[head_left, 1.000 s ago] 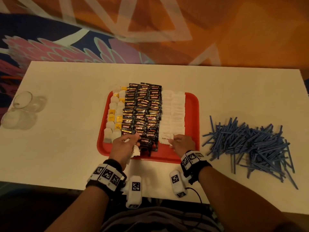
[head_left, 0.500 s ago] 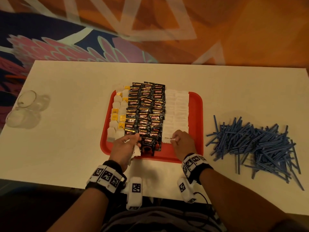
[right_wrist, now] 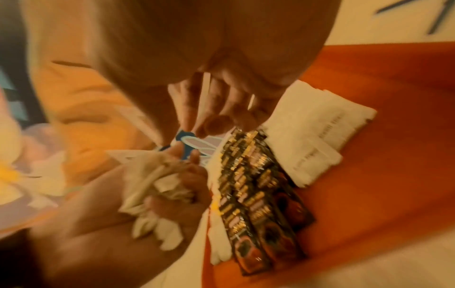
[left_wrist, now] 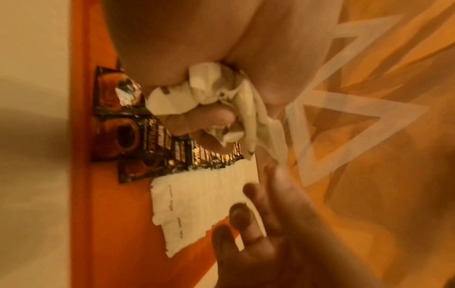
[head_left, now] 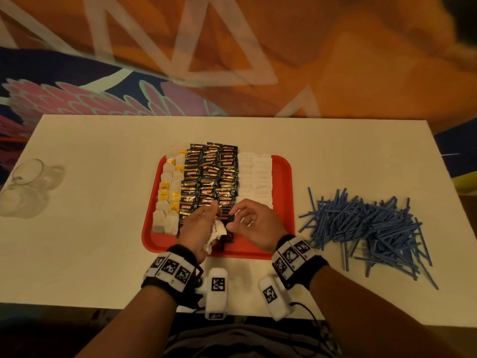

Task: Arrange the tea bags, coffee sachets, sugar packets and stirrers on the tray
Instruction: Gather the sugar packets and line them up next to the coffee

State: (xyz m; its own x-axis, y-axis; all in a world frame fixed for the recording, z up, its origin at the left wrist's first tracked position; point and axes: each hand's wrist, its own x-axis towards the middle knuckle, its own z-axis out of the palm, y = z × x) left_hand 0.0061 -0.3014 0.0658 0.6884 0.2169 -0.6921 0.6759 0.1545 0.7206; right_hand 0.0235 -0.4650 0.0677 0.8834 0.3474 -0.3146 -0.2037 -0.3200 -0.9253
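Note:
A red tray [head_left: 284, 177] lies mid-table with tea bags [head_left: 167, 192] down its left side, black coffee sachets [head_left: 209, 177] in the middle and white sugar packets [head_left: 255, 177] on the right. My left hand [head_left: 206, 218] hovers over the tray's near edge and grips a crumpled bunch of white sugar packets [left_wrist: 209, 91]. My right hand [head_left: 245, 215] is close beside it, fingers spread and relaxed, holding nothing, above the near end of the sugar row [right_wrist: 315, 132]. A heap of blue stirrers [head_left: 366, 228] lies on the table right of the tray.
Clear glass cups [head_left: 25, 187] stand at the table's far left edge. The white table [head_left: 90, 228] runs wide on both sides of the tray. A patterned orange, pink and blue floor lies beyond the far edge.
My right hand has lifted off the nearest sugar packet on the tray and moved left, up to my left hand. The left hand still holds its bunch of packets.

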